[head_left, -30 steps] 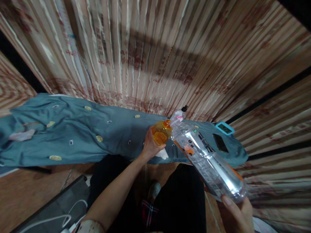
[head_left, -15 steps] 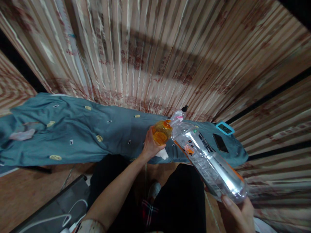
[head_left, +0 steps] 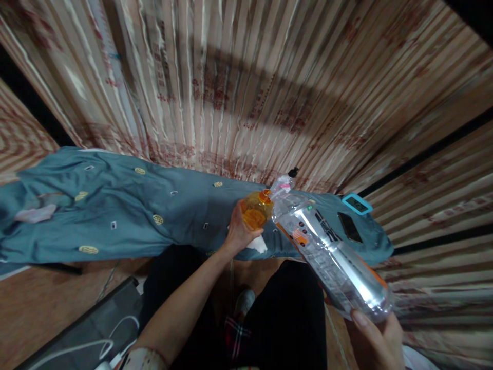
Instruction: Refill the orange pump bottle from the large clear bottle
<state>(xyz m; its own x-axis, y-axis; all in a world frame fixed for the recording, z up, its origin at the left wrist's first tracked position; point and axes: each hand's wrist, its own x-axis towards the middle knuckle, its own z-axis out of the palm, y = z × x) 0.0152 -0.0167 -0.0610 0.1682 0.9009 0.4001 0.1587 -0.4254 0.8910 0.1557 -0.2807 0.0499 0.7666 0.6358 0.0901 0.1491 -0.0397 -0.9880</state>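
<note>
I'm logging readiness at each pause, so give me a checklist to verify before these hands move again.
1. Left hand gripping the amber container: ok.
2. Right hand holding the large clear bottle near its base: ok.
3. Large clear bottle touching the amber container: cannot tell; they meet in view.
4. Large clear bottle apart from the black-capped bottle: cannot tell; they overlap.
5. Phone and blue-framed clock away from both hands: ok.

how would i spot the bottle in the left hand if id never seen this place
Below the striped curtain, find the long blue-green cloth. Right of the cloth's middle, the left hand grips the bottle. Its amber-yellow colour sets it apart from the big clear bottle in the right hand.
</note>
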